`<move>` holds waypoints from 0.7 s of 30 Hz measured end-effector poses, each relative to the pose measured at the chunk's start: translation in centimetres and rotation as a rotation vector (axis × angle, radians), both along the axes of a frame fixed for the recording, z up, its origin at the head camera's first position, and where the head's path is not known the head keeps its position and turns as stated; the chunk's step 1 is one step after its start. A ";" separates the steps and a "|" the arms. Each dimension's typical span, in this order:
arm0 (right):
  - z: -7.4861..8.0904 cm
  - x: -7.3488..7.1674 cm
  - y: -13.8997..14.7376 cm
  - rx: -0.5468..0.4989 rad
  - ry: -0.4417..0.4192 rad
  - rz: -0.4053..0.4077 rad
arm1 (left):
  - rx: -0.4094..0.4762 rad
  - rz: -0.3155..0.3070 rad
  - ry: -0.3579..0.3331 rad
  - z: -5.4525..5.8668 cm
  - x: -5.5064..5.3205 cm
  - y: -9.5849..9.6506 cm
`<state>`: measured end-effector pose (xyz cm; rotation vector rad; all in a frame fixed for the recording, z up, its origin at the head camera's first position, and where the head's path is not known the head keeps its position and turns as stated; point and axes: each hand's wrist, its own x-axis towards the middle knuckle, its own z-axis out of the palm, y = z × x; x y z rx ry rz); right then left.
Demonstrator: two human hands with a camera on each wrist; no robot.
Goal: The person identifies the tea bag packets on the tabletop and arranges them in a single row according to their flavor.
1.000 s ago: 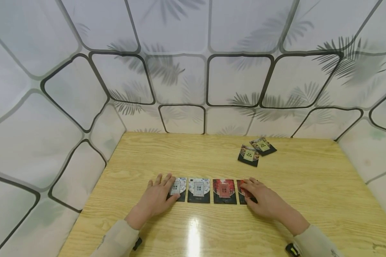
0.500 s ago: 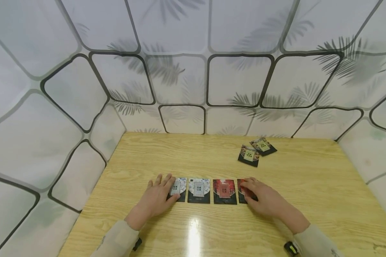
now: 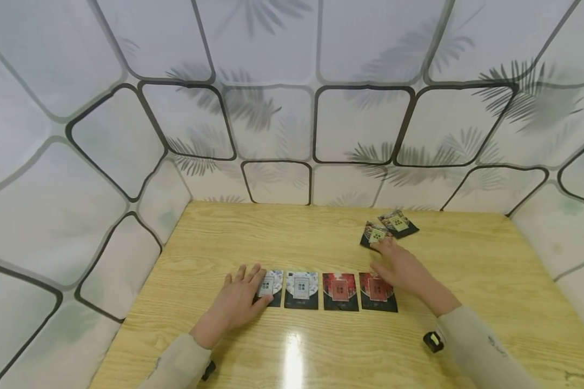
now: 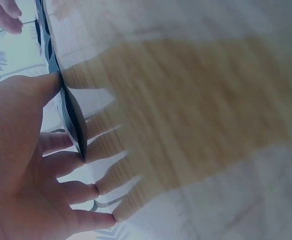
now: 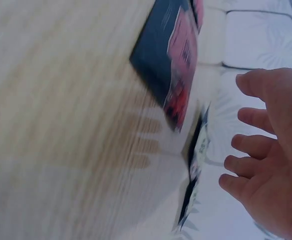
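My left hand [image 3: 237,300] rests with spread fingers over the left end of a row of square sachets. Its thumb and fingers touch the edges of the leftmost white-and-black sachet [image 3: 271,289]; in the left wrist view that sachet [image 4: 74,120] is seen edge-on. Beside it lie another white-and-black sachet [image 3: 302,290], a red-and-black one [image 3: 340,292] and a second red-and-black one [image 3: 378,296]. My right hand [image 3: 405,269] is raised above the table, fingers extended, nothing in it. Its fingertips overlap a brown-and-black sachet [image 3: 376,233] with a yellow-green label, farther back.
Another brown-and-black sachet [image 3: 398,223] lies slightly askew behind the first, towards the back edge. The wooden table [image 3: 272,232] meets patterned fabric walls [image 3: 277,124] at the back and sides. A bright light reflection [image 3: 293,359] shows on the tabletop at the front.
My right hand has lifted off the rightmost red-and-black sachet and moved back towards the brown-and-black pair. The red sachet is now fully uncovered. My left hand has stayed put.
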<state>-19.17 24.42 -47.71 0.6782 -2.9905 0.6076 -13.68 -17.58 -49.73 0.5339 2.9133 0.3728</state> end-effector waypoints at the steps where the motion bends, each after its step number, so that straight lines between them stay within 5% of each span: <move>1: -0.1 -0.4 0.0 -0.006 -0.002 -0.007 | 0.002 -0.001 0.004 0.0 0.0 0.0; 12: -1.3 -4.6 0.4 0.046 -0.082 -0.057 | 0.007 0.007 -0.008 -0.1 0.1 0.0; 21: -2.3 -5.8 0.2 0.055 -0.136 -0.057 | 0.004 0.007 -0.013 -0.1 0.0 0.0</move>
